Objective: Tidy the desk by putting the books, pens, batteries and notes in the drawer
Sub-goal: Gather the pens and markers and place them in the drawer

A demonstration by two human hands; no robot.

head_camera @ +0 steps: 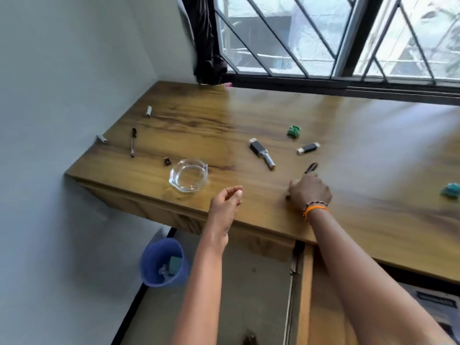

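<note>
Woodgrain ran the length of the surface, a broad, glossy brown slab set under a barred window and butted against a pale wall. Below its front edge I saw the drawer pulled out, its wooden side rail showing, with printed paper visible further right beneath the surface. A round blue plastic bin stood on the floor to the left.

My right hand lay palm-down on the wood, its fingers curled together over a thin black pen whose tip poked out beyond the knuckles; I could not tell how firmly they held it. An orange band and a beaded string circled that wrist. My left hand hovered above the front edge, fingers loosely curled and apart, holding nothing.

A clear, round glass dish sat near the left front. Beside it, further in, lay a black rectangular block with a metal cylinder touching its end, and a similar black-and-white block well apart to the right. A slim black pen lay near the left edge, with two small pale cylinders, likely batteries, at and. Two crumpled green paper notes rested at and.
</note>
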